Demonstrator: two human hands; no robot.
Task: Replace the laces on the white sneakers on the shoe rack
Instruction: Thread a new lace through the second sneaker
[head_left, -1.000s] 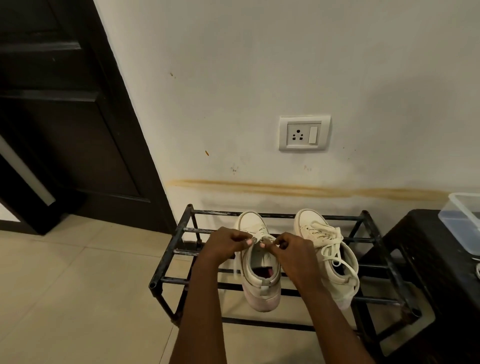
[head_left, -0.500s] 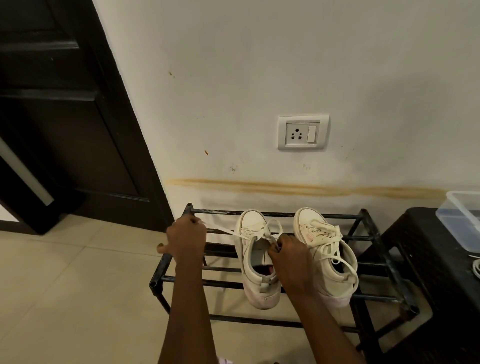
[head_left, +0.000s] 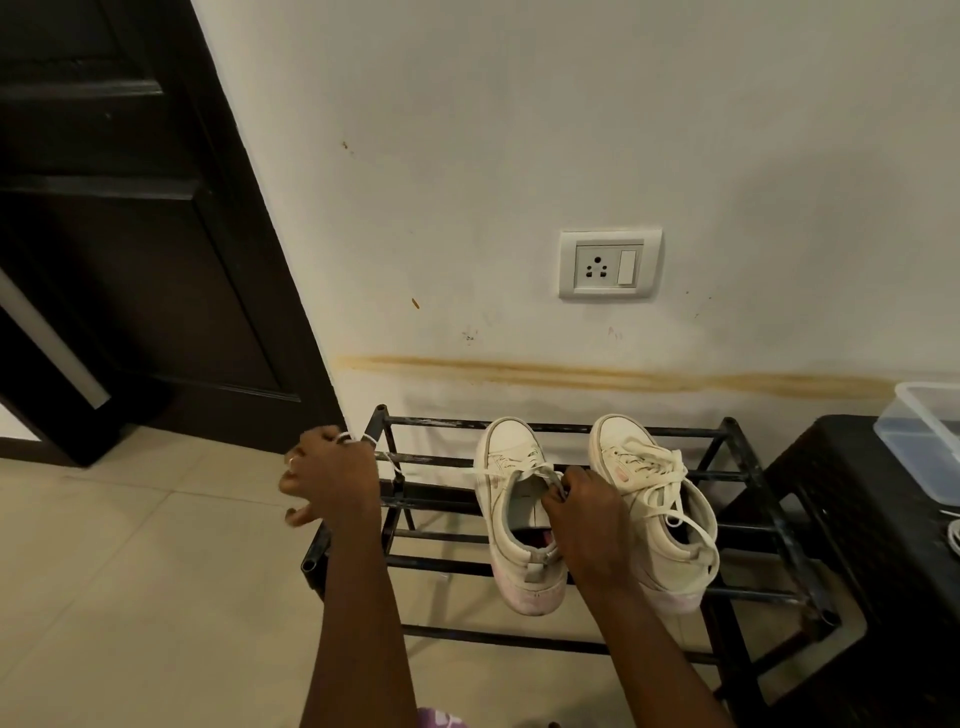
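Two white sneakers stand on a black metal shoe rack (head_left: 566, 429) against the wall. The left sneaker (head_left: 514, 499) has most of its eyelets bare. A white lace (head_left: 390, 464) runs from its top eyelets out to the left. My left hand (head_left: 332, 475) pinches the end of that lace beside the rack's left corner post. My right hand (head_left: 584, 512) grips the left sneaker's upper right edge, pinching the lace there. The right sneaker (head_left: 647, 491) is fully laced, with loose loops hanging over its side.
A dark door (head_left: 130, 234) and its frame stand at the left. A wall socket (head_left: 609, 264) is above the rack. A black wicker stool (head_left: 883, 545) at the right carries a clear plastic box (head_left: 924, 436). Beige floor tiles (head_left: 145, 571) lie left of the rack.
My left hand has pulled the lace out leftward from the sneaker's middle to the rack's left corner. My right hand stays on the left sneaker's top.
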